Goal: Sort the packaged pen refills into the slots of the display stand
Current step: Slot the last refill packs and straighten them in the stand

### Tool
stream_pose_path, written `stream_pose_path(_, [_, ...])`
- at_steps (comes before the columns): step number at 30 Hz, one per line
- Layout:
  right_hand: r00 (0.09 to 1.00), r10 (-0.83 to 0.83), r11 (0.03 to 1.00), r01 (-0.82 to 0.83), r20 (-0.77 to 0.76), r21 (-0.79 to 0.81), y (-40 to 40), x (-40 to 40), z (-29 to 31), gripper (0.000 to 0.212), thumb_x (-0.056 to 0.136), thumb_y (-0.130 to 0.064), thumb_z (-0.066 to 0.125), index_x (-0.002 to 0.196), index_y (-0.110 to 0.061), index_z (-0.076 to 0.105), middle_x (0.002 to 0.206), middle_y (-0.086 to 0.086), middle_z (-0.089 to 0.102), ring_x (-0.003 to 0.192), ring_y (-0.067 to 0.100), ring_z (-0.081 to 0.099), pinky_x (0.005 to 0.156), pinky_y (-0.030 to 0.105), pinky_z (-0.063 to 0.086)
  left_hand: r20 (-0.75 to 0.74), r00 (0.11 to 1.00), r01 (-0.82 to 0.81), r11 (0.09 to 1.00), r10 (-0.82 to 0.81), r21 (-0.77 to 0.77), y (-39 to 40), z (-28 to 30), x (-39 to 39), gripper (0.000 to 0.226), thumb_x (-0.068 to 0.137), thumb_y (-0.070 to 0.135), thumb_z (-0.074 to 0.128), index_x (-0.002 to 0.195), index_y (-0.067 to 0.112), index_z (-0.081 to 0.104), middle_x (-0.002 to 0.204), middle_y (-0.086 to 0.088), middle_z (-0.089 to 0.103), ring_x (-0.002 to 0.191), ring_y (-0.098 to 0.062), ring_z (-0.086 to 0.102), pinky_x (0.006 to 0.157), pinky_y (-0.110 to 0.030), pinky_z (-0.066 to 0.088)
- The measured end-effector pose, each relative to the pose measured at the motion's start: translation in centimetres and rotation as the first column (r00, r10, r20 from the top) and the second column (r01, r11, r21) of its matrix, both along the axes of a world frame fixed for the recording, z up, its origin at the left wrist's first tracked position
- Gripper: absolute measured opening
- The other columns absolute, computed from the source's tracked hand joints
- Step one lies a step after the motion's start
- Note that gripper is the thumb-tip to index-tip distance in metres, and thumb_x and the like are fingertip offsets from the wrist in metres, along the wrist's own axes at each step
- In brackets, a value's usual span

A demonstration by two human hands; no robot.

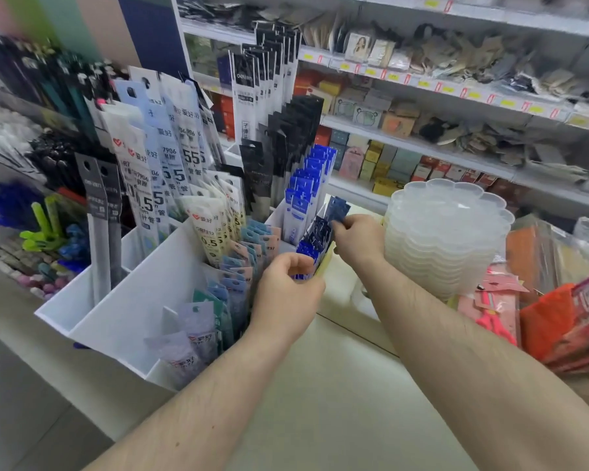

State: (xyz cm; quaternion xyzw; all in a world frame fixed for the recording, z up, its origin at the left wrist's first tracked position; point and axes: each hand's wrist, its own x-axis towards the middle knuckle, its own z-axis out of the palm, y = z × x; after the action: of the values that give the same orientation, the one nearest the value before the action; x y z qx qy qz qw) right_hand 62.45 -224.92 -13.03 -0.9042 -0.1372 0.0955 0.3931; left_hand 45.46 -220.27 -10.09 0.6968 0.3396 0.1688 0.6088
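Note:
A white display stand (143, 300) fills the left centre, its slots packed with upright refill packs in white, black, blue and pastel colours. At the stand's right edge my left hand (286, 294) grips the lower part of a bundle of dark blue refill packs (315, 239). My right hand (356, 237) pinches the top of one dark blue pack (337, 207) of that bundle, just beside a slot of blue-and-white packs (303, 195).
A stack of clear scalloped plastic trays (446, 232) stands right of my hands. Pink and orange packaged goods (541, 311) lie at the far right. Shop shelves (422, 141) with small boxes run behind. Pens (48, 239) fill bins at the left.

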Motion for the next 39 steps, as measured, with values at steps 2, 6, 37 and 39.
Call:
stream_pose_path(2, [0.996, 0.081, 0.986, -0.077, 0.021, -0.145, 0.3, 0.0, -0.7, 0.038, 0.091, -0.017, 0.054, 0.053, -0.023, 0.053, 0.067, 0.006, 0.066, 0.076, 0.033, 0.069, 0.068, 0.036, 0.056, -0.013, 1.0, 0.015, 0.999, -0.015, 0.029, 0.2, 0.0, -0.1, 0.026, 0.08, 0.009, 0.069, 0.087, 0.033, 0.061, 0.095, 0.015, 0.066, 0.082, 0.007, 0.062, 0.07, -0.015, 0.048])
stream_pose_path(6, [0.985, 0.162, 0.955, -0.142, 0.057, -0.259, 1.0, 0.5, -0.8, 0.041, 0.088, -0.006, 0.05, 0.052, -0.026, 0.046, 0.07, 0.007, 0.063, 0.079, 0.034, 0.069, 0.072, 0.042, 0.058, -0.046, 0.997, 0.061, 0.997, -0.059, 0.054, 0.4, 0.5, -0.1, 0.026, 0.081, 0.012, 0.068, 0.087, 0.036, 0.059, 0.092, 0.015, 0.066, 0.078, 0.008, 0.061, 0.063, -0.012, 0.046])
stream_pose_path(37, [0.659, 0.693, 0.645, -0.388, 0.291, -0.658, -2.1, -4.5, 0.0, 0.108, 0.083, -0.029, 0.071, 0.16, -0.017, -0.004, 0.168, 0.001, -0.005, 0.154, 0.02, -0.01, 0.122, 0.043, -0.007, -0.424, 0.856, 0.517, 0.494, -0.296, 0.699, -0.8, 0.3, -3.9, 0.054, 0.091, 0.03, 0.054, 0.143, 0.02, 0.044, 0.152, 0.002, 0.039, 0.149, -0.02, 0.018, 0.123, -0.029, 0.01])
stream_pose_path(39, [0.675, 0.685, 0.646, -0.388, 0.276, -0.657, -2.3, -4.9, 0.2, 0.105, 0.085, -0.028, 0.07, 0.16, -0.016, -0.004, 0.168, 0.002, -0.005, 0.154, 0.02, -0.011, 0.123, 0.043, -0.008, -0.428, 0.85, 0.527, 0.483, -0.307, 0.699, -0.8, 0.3, -4.4, 0.056, 0.092, 0.031, 0.054, 0.145, 0.02, 0.043, 0.153, 0.002, 0.038, 0.149, -0.02, 0.016, 0.122, -0.028, 0.009])
